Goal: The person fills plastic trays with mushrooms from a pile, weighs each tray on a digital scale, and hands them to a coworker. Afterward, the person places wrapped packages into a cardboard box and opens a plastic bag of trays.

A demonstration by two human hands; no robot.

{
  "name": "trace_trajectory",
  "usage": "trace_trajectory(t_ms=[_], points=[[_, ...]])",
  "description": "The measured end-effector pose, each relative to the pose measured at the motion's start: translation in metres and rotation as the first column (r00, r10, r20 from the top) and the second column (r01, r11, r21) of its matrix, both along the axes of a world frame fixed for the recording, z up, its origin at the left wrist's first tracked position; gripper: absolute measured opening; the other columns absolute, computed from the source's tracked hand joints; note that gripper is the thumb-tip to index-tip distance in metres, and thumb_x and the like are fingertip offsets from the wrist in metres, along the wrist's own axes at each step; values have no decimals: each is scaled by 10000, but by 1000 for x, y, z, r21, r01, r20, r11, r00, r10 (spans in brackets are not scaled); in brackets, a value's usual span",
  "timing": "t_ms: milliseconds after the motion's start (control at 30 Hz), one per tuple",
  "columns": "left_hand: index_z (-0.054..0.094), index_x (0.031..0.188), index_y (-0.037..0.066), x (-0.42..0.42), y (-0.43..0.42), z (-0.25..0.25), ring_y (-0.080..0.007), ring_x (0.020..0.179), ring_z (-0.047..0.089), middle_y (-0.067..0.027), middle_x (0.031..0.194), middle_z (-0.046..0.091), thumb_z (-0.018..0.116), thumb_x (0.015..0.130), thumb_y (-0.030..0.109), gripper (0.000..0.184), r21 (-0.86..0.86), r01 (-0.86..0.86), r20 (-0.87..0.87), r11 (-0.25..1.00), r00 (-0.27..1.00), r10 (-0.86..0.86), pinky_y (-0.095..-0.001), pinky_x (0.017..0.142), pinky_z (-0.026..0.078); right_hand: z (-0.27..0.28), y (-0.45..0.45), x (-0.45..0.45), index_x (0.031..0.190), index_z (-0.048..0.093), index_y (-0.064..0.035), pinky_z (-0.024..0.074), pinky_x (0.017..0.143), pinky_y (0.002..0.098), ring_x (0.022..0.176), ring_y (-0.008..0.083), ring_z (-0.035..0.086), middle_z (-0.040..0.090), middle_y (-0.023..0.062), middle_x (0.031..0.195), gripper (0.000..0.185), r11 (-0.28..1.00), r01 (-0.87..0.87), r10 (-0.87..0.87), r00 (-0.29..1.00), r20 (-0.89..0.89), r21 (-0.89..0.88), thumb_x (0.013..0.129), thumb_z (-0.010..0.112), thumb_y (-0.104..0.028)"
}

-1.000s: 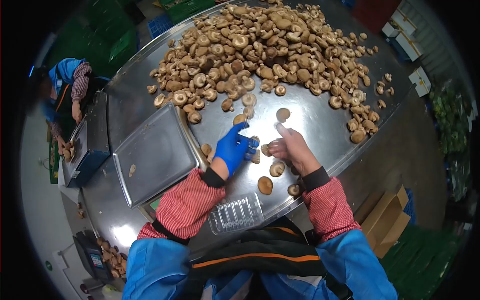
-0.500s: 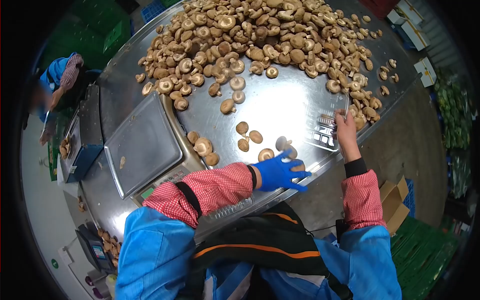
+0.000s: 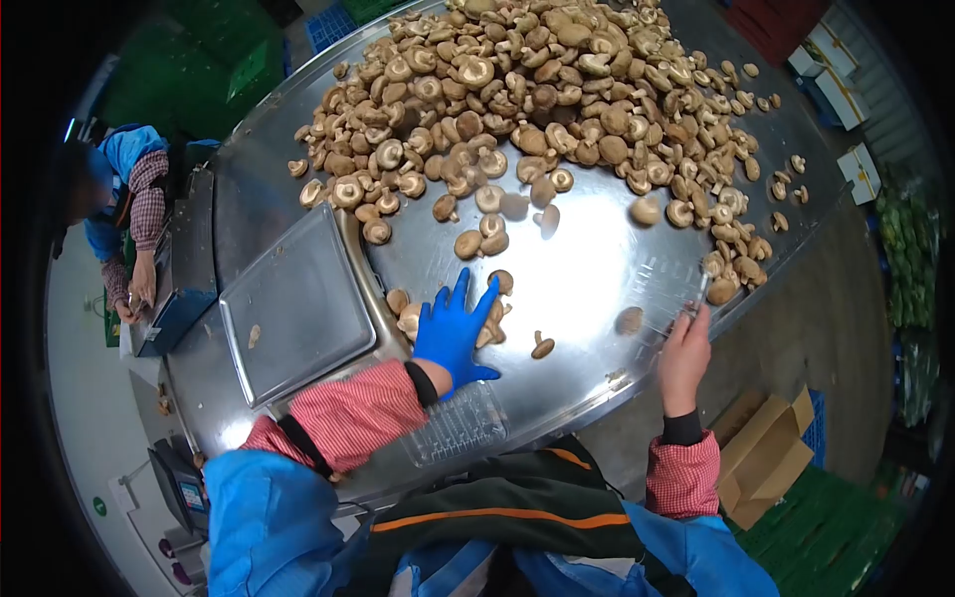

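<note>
My left hand (image 3: 456,336), in a blue glove, is open with fingers spread over a few shiitake mushrooms (image 3: 494,323) beside the scale. One mushroom (image 3: 501,282) is at its fingertips. My bare right hand (image 3: 686,356) is closed on the edge of a clear plastic tray (image 3: 668,284), which is blurred and hard to see against the shiny steel. Close to that tray lies a blurred mushroom (image 3: 629,319), and another single mushroom (image 3: 542,345) lies between my hands. Below my left wrist sits a second clear plastic tray (image 3: 460,426).
A large shiitake heap (image 3: 557,90) covers the far part of the steel table (image 3: 587,229). On the left is a weighing scale with a flat metal pan (image 3: 298,303). Another person (image 3: 129,189) works beyond it. A cardboard box (image 3: 771,453) stands on the floor at right.
My left hand has swept left from the near table edge toward the scale, and mushrooms there have shifted. My right hand, still on the clear tray, has come nearer. The view has shifted slightly.
</note>
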State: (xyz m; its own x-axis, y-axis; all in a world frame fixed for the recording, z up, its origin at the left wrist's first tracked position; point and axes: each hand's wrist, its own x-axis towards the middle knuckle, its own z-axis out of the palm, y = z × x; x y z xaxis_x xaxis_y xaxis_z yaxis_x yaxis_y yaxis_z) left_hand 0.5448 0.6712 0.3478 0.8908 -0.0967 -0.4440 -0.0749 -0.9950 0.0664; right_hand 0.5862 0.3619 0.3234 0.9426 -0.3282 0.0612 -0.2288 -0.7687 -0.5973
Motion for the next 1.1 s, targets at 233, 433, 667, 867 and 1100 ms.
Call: trace_trajectory(t_ms=[233, 433, 667, 867, 1100], points=[[18, 1507, 260, 56, 19, -27, -460, 1190, 453, -272, 1511, 93, 895, 534, 349, 1313, -282, -470, 149, 836, 839, 522, -466, 906, 504, -3, -25, 73, 1157, 469, -50, 466, 618, 519, 729, 450, 612, 632, 257, 791, 248, 960, -35, 50, 998, 47, -279, 943, 471, -175], [-87, 1499, 176, 138, 65, -56, -436, 1347, 272, -288, 1457, 221, 909, 511, 323, 1411, -506, -436, 92, 744, 831, 549, -476, 1116, 290, -5, 61, 141, 1118, 465, -49, 469, 555, 509, 650, 427, 619, 632, 220, 696, 233, 854, -388, 357, 922, -151, -346, 890, 463, -95], [-59, 1507, 163, 184, 88, -75, -421, 1326, 294, -274, 1452, 239, 904, 512, 400, 1404, -637, -82, 161, 767, 958, 236, -480, 1103, 288, -62, 162, 185, 1016, 468, -34, 466, 641, 515, 712, 445, 610, 622, 251, 731, 179, 840, -541, 534, 838, 112, 44, 963, 424, -200], [130, 1500, 130, 167, 63, -59, -379, 1323, 340, -249, 1403, 338, 890, 575, 371, 1221, -758, -301, 69, 579, 845, 531, -427, 1101, 314, -67, 187, 182, 1134, 500, 19, 449, 844, 422, 964, 396, 590, 612, 268, 1014, 381, 751, -408, 435, 897, 75, 519, 996, 379, -315], [106, 1512, 131, 132, 19, -55, -336, 1065, 580, -224, 1291, 468, 765, 773, 337, 1011, -950, -184, 25, 252, 760, 649, -400, 932, 472, -79, 179, 158, 1216, 493, 16, 414, 926, 295, 1025, 159, 529, 559, 98, 1120, 394, 276, -78, 399, 916, -41, 958, 1033, 314, -284]])
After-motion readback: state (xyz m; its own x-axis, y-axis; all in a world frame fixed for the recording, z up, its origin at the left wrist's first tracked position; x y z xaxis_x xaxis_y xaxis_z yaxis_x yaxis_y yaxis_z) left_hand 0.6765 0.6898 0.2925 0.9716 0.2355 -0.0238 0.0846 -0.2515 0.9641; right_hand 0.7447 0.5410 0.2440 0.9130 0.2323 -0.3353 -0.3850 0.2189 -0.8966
